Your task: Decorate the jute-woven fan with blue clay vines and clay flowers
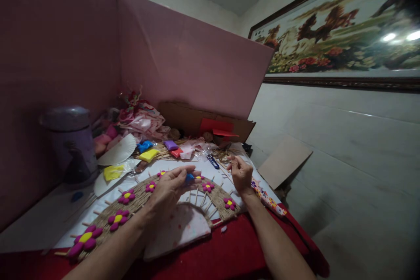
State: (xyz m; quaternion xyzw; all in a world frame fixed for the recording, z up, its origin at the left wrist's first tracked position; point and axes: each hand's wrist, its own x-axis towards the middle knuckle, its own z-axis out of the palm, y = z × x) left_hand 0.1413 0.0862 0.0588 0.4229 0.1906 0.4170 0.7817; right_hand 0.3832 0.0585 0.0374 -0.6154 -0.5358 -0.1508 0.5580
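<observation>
My left hand hovers over the middle of a fan-shaped piece woven from twine on wooden sticks. A small lump of blue clay rests against its fingers, which are partly curled. Magenta clay flowers with yellow centres run along the woven band. To the right, my right hand is raised with the fingers pinched; whatever is between them is too small to make out. Below my left wrist lies a pale, speckled half-round base, partly covered by the forearm.
Clay packets, yellow, purple and blue, lie at the back near pink fabric. A blue cutter lies behind my hands. A lidded container stands left. Pink panels rise behind; red cloth covers the front.
</observation>
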